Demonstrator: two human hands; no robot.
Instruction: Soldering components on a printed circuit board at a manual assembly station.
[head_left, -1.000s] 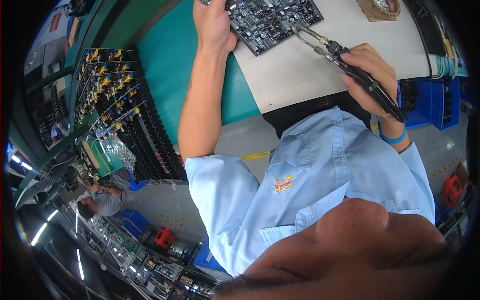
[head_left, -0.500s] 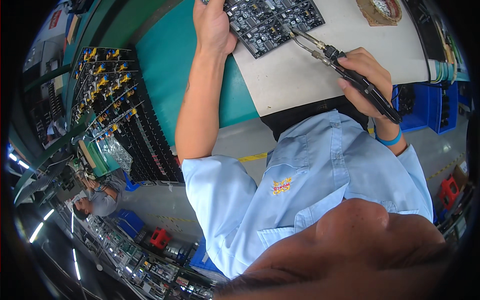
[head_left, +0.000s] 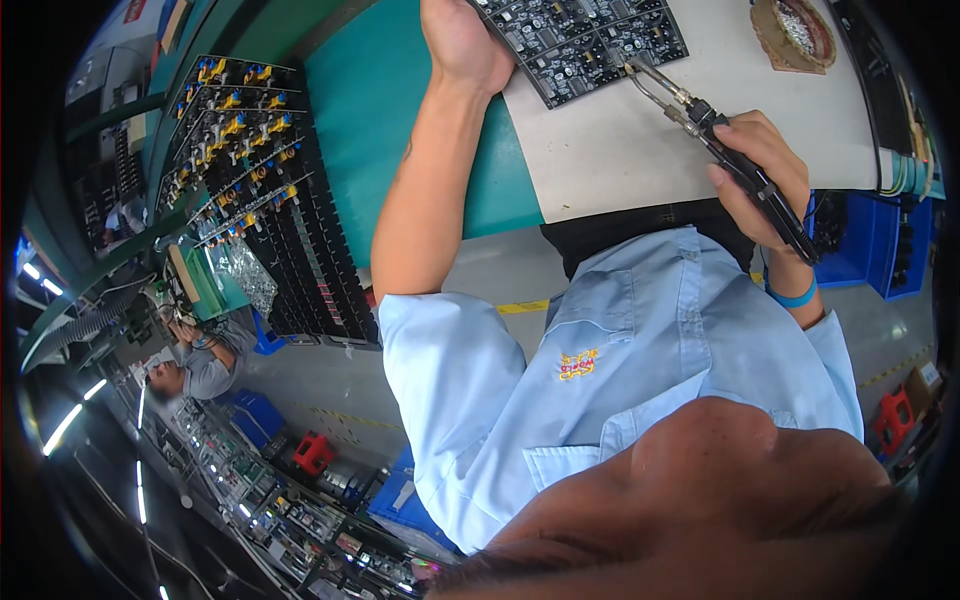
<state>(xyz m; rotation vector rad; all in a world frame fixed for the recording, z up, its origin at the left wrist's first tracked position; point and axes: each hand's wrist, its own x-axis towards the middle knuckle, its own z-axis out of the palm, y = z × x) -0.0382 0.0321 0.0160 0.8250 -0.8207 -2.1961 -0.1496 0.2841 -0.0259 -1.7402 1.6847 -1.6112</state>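
Observation:
My left hand grips the left edge of a dark circuit board panel, its fingers partly cut off by the upper picture edge. The panel is divided into sections crowded with small parts. In my right hand is a soldering iron with a black handle and two thin metal arms that converge at the tip. That tip meets the panel near its lower right edge; whether it touches a part is too small to tell. Under the panel, a pale sheet covers part of the green mat.
A round brown container of silvery bits stands at the far right. To the left, a black rack holds boards with yellow and blue parts. Blue bins sit below the table's right end. A co-worker works beyond the rack.
The panel, both hands and the soldering iron appear farther right and slightly lower, as do the table and rack, so the view has shifted. Both hands keep their holds.

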